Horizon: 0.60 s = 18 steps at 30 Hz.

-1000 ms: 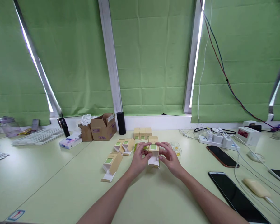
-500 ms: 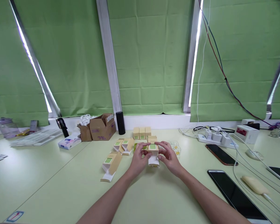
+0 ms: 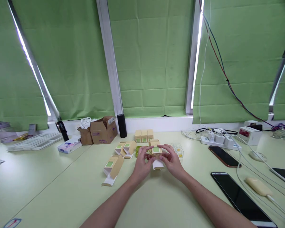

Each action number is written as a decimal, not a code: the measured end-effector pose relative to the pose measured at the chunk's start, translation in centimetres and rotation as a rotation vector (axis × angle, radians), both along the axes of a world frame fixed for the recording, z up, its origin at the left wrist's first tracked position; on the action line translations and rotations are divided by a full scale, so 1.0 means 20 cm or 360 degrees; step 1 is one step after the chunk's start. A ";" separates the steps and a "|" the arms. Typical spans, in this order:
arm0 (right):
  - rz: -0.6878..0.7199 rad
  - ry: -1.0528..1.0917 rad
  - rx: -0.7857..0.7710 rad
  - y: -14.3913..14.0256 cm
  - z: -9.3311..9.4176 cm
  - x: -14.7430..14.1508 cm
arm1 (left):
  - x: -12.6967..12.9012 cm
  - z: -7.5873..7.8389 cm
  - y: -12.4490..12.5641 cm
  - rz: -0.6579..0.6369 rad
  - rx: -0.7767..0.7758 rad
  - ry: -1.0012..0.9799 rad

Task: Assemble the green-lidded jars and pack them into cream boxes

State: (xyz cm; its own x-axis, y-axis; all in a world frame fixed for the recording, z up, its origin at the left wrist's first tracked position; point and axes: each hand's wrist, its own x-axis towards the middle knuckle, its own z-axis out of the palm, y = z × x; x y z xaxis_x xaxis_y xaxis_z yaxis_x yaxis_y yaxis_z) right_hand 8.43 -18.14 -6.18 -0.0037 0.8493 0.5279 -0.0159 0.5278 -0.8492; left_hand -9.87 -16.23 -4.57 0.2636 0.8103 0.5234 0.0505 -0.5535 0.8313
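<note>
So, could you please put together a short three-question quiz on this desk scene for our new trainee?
1. True or false: both hands, left hand and right hand, grip the small tan box with the green label.
2. Which stands right of the brown cardboard carton by the window ledge? A) black cylinder B) red mug C) blue bottle
3. Fill in: behind the held box, three closed tan boxes stand in a ____ near the ledge.

Key:
1. True: fingers of each hand pinch it from either side, above the table.
2. A, the black cylinder.
3. Row.
</note>
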 end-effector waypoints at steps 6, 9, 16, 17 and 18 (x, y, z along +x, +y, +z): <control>-0.0042 0.0112 0.0007 0.01 0.02 0.01 | -0.04 0.01 -0.01 -0.0271 0.0044 0.0109; -0.0055 0.0150 -0.0006 0.01 0.03 0.01 | -0.05 0.02 -0.01 -0.0308 0.0065 0.0227; -0.0057 0.0121 0.0009 0.00 0.03 -0.01 | -0.04 0.00 0.00 -0.0195 0.0061 0.0140; -0.0042 0.0116 0.0009 0.00 0.03 -0.01 | -0.04 -0.01 0.01 -0.0191 0.0054 0.0105; -0.0025 0.0113 0.0013 0.00 0.02 -0.01 | -0.03 -0.01 0.01 -0.0188 0.0042 0.0071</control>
